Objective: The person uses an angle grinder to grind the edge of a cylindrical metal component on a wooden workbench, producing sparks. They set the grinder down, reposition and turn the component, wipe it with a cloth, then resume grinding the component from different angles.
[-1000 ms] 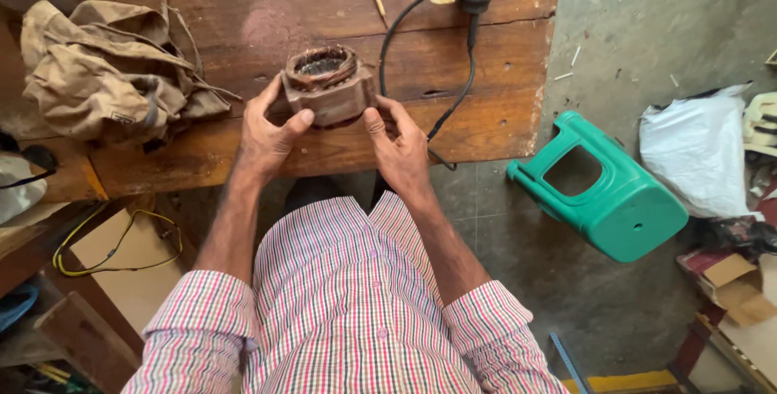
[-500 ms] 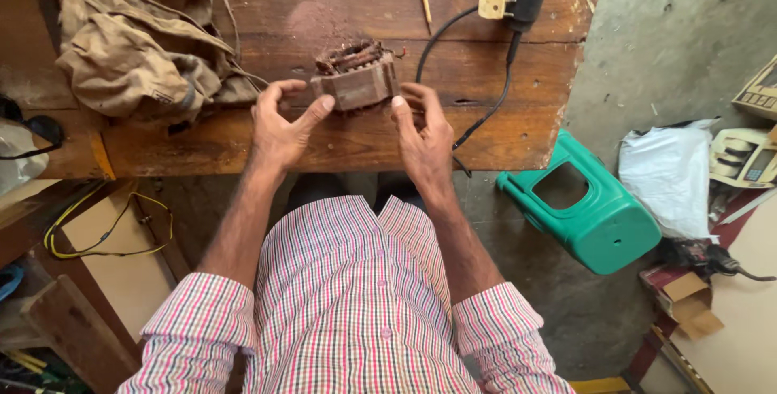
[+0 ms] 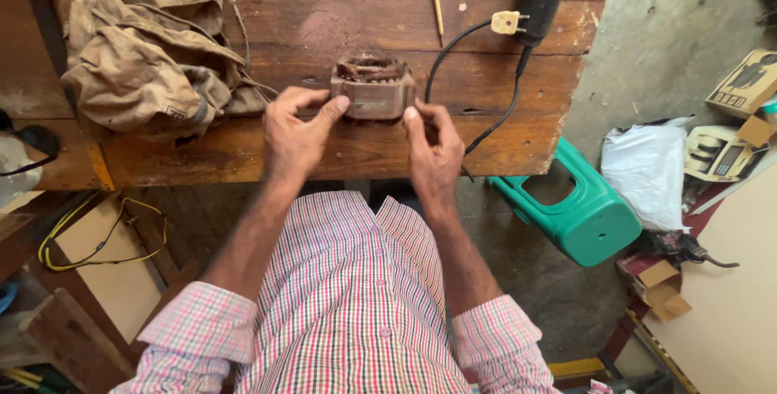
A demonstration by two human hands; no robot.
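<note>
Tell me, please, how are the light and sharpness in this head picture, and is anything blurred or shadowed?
Head view: soft daylight, no glare; the rusty motor part between the left hand and right hand is sharp; the wooden bench shows clear grain; under the bench it is shadowed; the green stool is evenly lit.

The person is wearing a shirt (image 3: 356, 305) with small checks in red, white and dark lines. It is buttoning down the front, and a row of little pale buttons is running down the middle. The sleeves are long, but they are sitting rolled up near the elbows, so thick folded cuffs are showing on both sides. The forearms are showing bare. The hands (image 3: 298, 131) are wearing no gloves, rings or watch.
</note>
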